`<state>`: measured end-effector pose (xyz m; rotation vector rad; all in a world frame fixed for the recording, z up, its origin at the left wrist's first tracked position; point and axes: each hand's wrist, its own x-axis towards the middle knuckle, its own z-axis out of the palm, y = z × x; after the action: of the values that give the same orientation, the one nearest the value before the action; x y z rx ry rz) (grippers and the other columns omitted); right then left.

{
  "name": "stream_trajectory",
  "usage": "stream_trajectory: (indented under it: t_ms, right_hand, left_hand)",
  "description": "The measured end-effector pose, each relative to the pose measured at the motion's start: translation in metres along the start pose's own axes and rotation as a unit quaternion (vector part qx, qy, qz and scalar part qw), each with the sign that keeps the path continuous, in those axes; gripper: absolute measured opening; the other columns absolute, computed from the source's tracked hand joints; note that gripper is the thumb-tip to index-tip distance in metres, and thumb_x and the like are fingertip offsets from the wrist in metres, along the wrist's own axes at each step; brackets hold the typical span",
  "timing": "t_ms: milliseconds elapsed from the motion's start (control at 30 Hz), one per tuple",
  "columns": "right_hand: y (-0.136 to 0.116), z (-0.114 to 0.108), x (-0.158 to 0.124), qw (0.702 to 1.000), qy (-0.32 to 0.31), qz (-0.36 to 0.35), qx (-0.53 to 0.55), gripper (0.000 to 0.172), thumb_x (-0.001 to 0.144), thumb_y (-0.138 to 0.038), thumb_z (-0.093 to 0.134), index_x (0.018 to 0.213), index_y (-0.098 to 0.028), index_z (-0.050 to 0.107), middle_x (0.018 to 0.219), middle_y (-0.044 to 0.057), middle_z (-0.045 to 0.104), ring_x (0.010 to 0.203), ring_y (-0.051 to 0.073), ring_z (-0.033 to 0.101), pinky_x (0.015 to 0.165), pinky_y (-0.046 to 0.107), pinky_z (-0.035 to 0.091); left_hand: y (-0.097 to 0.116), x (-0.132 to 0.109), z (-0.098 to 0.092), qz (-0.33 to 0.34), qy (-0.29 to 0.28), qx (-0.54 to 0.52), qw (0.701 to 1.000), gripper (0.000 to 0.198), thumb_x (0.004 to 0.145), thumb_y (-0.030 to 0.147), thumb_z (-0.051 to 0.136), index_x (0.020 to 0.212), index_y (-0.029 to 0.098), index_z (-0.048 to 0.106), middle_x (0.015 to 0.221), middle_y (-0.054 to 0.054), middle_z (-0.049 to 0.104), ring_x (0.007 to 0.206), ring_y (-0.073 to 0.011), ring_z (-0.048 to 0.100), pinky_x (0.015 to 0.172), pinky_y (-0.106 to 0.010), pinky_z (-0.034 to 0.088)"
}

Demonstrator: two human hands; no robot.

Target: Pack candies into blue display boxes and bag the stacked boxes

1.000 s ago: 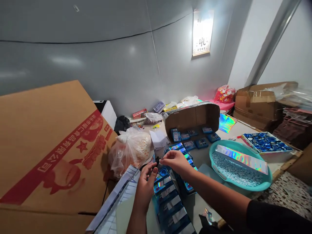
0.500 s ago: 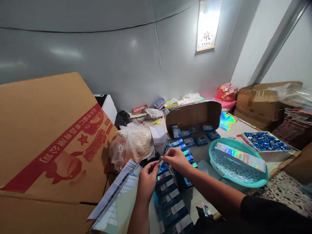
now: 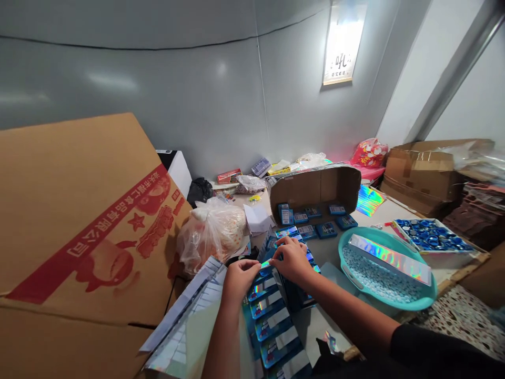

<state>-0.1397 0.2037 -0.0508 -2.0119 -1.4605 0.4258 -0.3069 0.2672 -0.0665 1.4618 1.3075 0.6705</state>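
My left hand (image 3: 240, 281) pinches the left end of a small shiny rainbow strip (image 3: 265, 266). At the strip's other end are the bent fingertips of my right hand (image 3: 291, 258). The strip lies across the far end of a row of blue packs (image 3: 272, 321), which overlap toward me, several with a silvery strip across them. Just right of this row, partly behind my right hand and forearm, stands a second row of blue boxes with rainbow-shiny tops (image 3: 287, 232).
A large carton (image 3: 118, 252) blocks the left side. At right, a turquoise basin (image 3: 428, 295) holds small pale pieces and a long rainbow-shiny box (image 3: 390, 258). Behind it, a white tray (image 3: 445, 258) holds blue round pieces. An open carton (image 3: 315, 184) with blue boxes stands ahead.
My hands have spread slightly apart, and the shiny strip now lies flat between them over the pack where a blue ring showed before. The camera has shifted slightly.
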Motion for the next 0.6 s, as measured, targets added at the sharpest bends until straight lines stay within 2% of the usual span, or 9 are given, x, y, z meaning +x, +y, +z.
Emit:
stream_trajectory:
  t_ms: [300, 400, 600]
  right_hand:
    - [-0.006, 0.000, -0.002, 0.997, 0.018, -0.027, -0.066, 0.012, 0.079, -0.021, 0.074, 0.067, -0.021, 0.077, 0.116, 0.010, 0.070, 0.113, 0.032, 0.055, 0.099, 0.048, 0.028]
    - [-0.013, -0.006, -0.003, 0.997, 0.026, -0.018, -0.070, 0.012, 0.081, -0.019, 0.071, 0.070, -0.019, 0.076, 0.110, 0.011, 0.070, 0.109, 0.031, 0.055, 0.097, 0.046, 0.028]
    - [-0.020, -0.021, -0.008, 0.996, 0.078, -0.043, 0.007, 0.015, 0.087, -0.021, 0.067, 0.073, -0.019, 0.070, 0.096, 0.004, 0.069, 0.098, 0.022, 0.058, 0.092, 0.039, 0.027]
  left_hand:
    - [-0.001, 0.006, -0.007, 0.026, -0.018, 0.034, 0.999, 0.027, 0.059, 0.040, 0.077, 0.072, 0.016, 0.074, 0.072, -0.010, 0.076, 0.071, -0.0257, 0.070, 0.068, -0.035, 0.051]
    - [0.006, -0.003, -0.010, 0.041, 0.002, 0.034, 0.999, 0.032, 0.064, 0.046, 0.074, 0.074, 0.016, 0.071, 0.076, -0.010, 0.075, 0.075, -0.0263, 0.070, 0.073, -0.037, 0.051]
    - [0.017, -0.029, -0.010, 0.063, 0.014, -0.013, 0.998, 0.043, 0.066, 0.056, 0.071, 0.086, 0.018, 0.064, 0.088, -0.009, 0.073, 0.089, -0.0255, 0.070, 0.085, -0.038, 0.053]
